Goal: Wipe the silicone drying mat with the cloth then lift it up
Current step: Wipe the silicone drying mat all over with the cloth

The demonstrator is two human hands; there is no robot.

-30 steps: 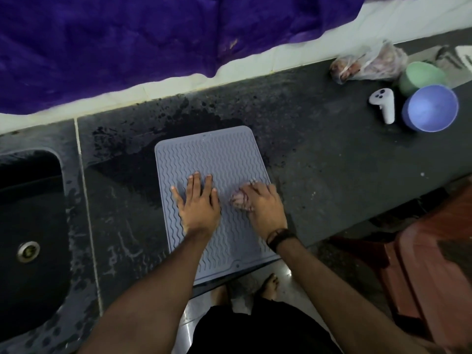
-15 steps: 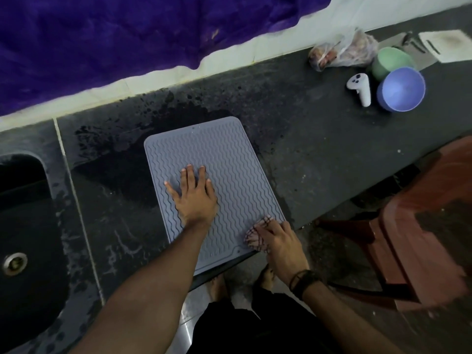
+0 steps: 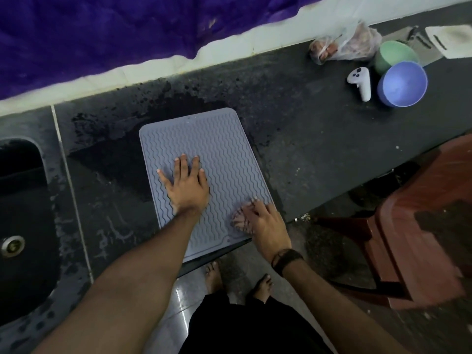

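Grey wavy-ribbed silicone drying mat (image 3: 219,149) lies flat on dark counter (image 3: 319,139), near edge overhanging. L hand (image 3: 187,186) flat, fingers straight, pinning mat. R hand (image 3: 265,223) grips bunched checked cloth (image 3: 238,221) at near-right corner. Wipe w/ even pressure, overlapping passes, keep mat pinned.

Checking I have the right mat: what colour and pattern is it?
Pale grey-blue drying mat with raised wavy ridges, clearest in the head view.
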